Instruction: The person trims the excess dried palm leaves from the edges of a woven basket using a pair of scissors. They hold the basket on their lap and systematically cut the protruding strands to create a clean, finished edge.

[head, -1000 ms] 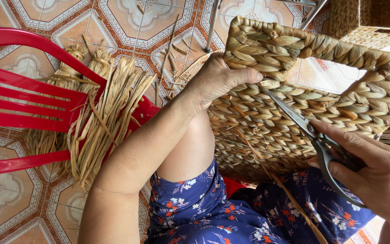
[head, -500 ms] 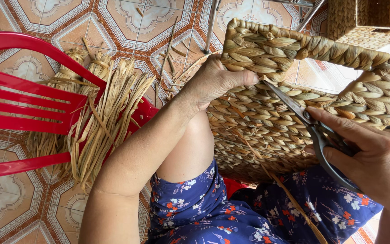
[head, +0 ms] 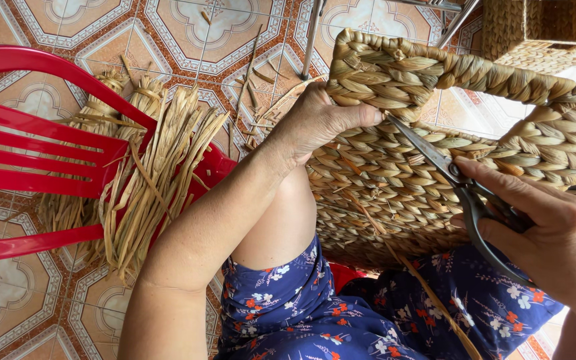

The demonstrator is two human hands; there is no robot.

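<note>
Woven basket [head: 395,180] of braided straw fills the centre-right of the frame, resting on the person's lap over a blue flowered skirt [head: 315,313]; its thick plaited rim runs from top centre toward the right edge. Left hand [head: 318,123], centre of frame, is clamped on the rim's corner — thumb on the near side w/ its tip pointing right, the other fingers wrapped behind & mostly hidden. Right hand [head: 555,233], lower right, holds dark scissors [head: 458,183]: fingers through the handle loops, index finger laid along the top. Blades point up-left, tips just beside the left thumb & touching the weave under the rim; blades look nearly closed, though the very tip is hard to make out. Loose straw strand [head: 428,293] trails from the basket's underside down across the skirt. At left of frame, a red plastic chair [head: 41,153] w/ a bundle of dried straw [head: 151,180] draped over its seat edge. Patterned orange-and-white tile floor [head: 188,33] across the top, littered w/ straw scraps. Upper right corner — another woven basket [head: 541,30], well apart from the hands.
</note>
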